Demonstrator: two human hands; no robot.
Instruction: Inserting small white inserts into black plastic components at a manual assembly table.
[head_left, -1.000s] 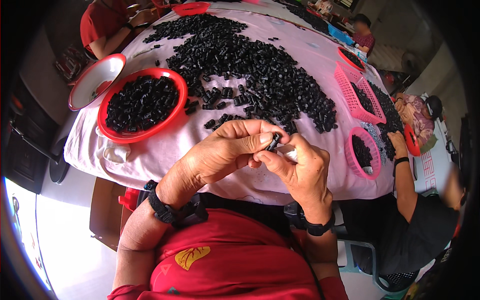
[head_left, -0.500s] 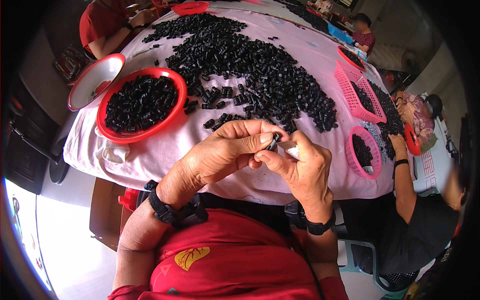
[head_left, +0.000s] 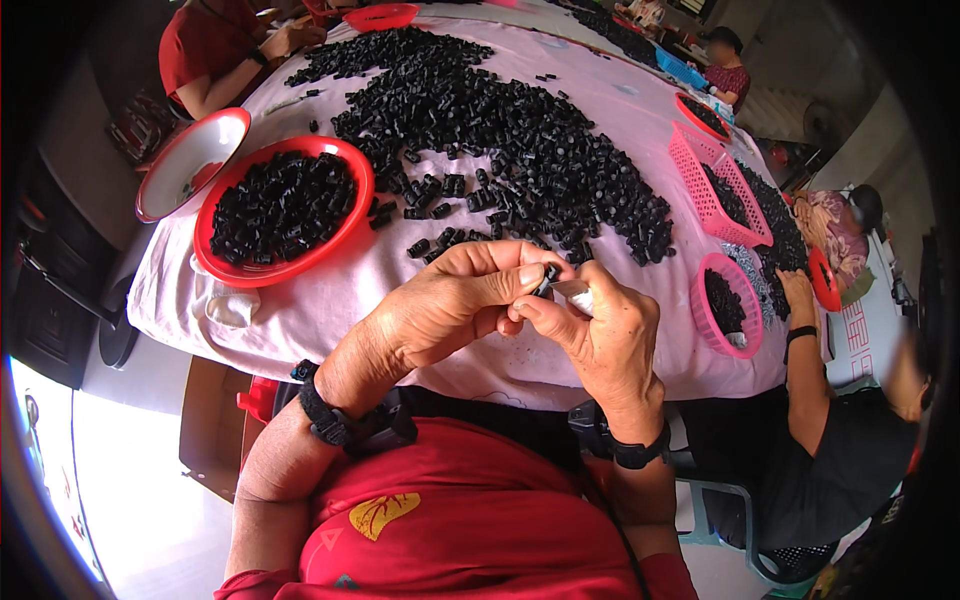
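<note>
We can read no words, numbers or brands anywhere. In the head view, taking its middle as the dial's centre, we see red angular marks (head_left: 855, 338) at about three o'clock on a white surface (head_left: 857, 372); we cannot tell whether they are writing or pattern. At about seven o'clock, our red shirt (head_left: 450, 470) bears a yellow leaf-like print (head_left: 385, 514), a faint triangle outline (head_left: 329, 540) and a small teal mark (head_left: 346, 581).

Black part (head_left: 549, 276) in left grip (head_left: 450, 305)
</note>
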